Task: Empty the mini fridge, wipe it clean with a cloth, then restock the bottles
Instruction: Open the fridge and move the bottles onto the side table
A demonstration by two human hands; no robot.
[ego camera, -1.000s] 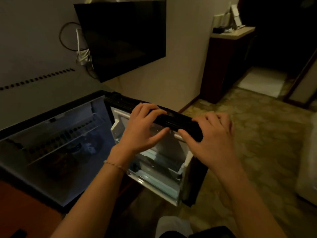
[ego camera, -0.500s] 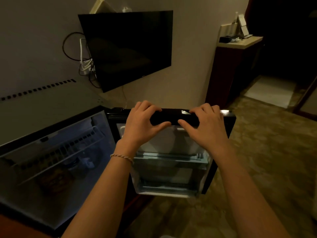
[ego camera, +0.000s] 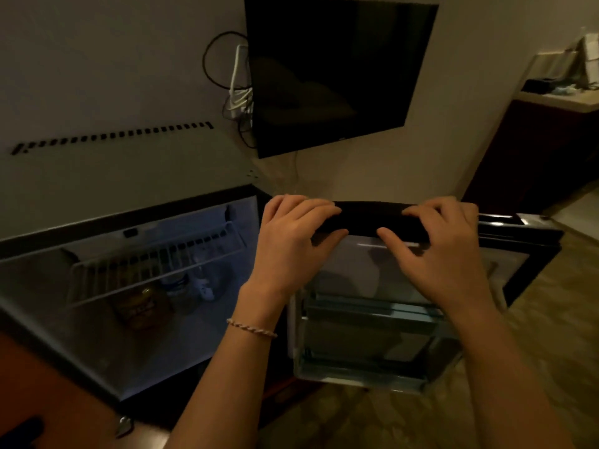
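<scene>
The mini fridge (ego camera: 97,345) stands open at lower left, its inside lit bluish, with a white wire shelf (ego camera: 155,270) across it. Below the shelf stand a yellow-labelled jar (ego camera: 141,307) and a clear bottle (ego camera: 178,288). The fridge door (ego camera: 518,251) is swung wide open to the right, its inner racks (ego camera: 366,345) facing me. My left hand (ego camera: 291,241) and my right hand (ego camera: 434,251) both grip the door's black top edge, fingers over it and thumbs under.
A dark wall-mounted TV (ego camera: 334,69) hangs above the door, with cables (ego camera: 236,98) at its left. A dark cabinet with a light counter (ego camera: 547,147) stands at the far right. Patterned carpet (ego camera: 551,335) lies beyond the door. A brown surface (ego camera: 48,400) fills the lower left corner.
The door has swung further open to the right with both hands on its top edge. The view has shifted, showing the fridge's inside more fully.
</scene>
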